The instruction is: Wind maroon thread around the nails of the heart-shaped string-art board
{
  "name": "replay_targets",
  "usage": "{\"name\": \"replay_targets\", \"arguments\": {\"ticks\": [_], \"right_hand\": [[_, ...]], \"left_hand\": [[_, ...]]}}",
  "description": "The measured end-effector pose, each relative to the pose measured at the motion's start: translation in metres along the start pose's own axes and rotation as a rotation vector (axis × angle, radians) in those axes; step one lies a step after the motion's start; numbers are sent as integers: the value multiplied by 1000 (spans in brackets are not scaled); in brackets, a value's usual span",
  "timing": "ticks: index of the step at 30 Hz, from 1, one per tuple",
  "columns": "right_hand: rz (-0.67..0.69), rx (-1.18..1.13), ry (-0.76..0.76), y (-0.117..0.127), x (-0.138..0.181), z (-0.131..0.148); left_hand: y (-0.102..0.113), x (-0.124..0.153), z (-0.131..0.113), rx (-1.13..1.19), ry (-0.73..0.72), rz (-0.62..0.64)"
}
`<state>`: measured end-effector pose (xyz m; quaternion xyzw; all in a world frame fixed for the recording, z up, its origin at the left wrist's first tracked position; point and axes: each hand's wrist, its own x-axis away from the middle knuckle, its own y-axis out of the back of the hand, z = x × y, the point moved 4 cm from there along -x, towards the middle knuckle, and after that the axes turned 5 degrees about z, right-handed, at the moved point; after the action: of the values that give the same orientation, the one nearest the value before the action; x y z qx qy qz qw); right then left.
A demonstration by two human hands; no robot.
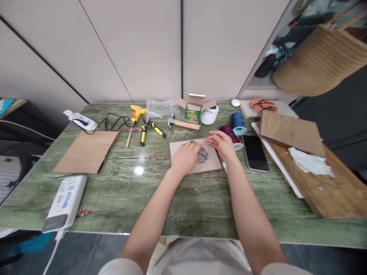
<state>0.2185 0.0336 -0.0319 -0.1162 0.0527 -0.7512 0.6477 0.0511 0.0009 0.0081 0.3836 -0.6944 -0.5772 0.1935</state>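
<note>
My left hand (185, 157) rests on a light square board (210, 165), its fingers lying flat over the left side of a ring of nails (202, 154) standing in the board. Just right of the ring, my right hand (221, 145) hovers by the board's upper right corner. Its thumb and a finger come together in a pinch while the other fingers stretch out; whatever they hold is too fine to see. Close behind that hand lies a spool of burgundy thread (228, 131), with a blue thread spool (237, 122) standing beside it.
Behind the board lie a claw hammer (185, 123), an open green box (192, 114) and pliers (149, 129). A yellow glue gun (138, 113), cardboard sheet (86, 152) and power bank (65, 200) are at left. A phone (256, 152) and wooden board (329, 191) are at right.
</note>
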Motion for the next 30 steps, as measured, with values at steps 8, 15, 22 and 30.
{"name": "replay_targets", "arguments": {"ticks": [8, 15, 22, 30], "right_hand": [[124, 192, 118, -21, -1, 1], [154, 240, 140, -25, -8, -1], [267, 353, 14, -38, -21, 11], [427, 624, -45, -66, -32, 23]], "left_hand": [[7, 1, 17, 359, 213, -310], [-5, 0, 30, 498, 317, -322], [-1, 0, 31, 496, 324, -313], [-2, 1, 32, 509, 308, -325]]}}
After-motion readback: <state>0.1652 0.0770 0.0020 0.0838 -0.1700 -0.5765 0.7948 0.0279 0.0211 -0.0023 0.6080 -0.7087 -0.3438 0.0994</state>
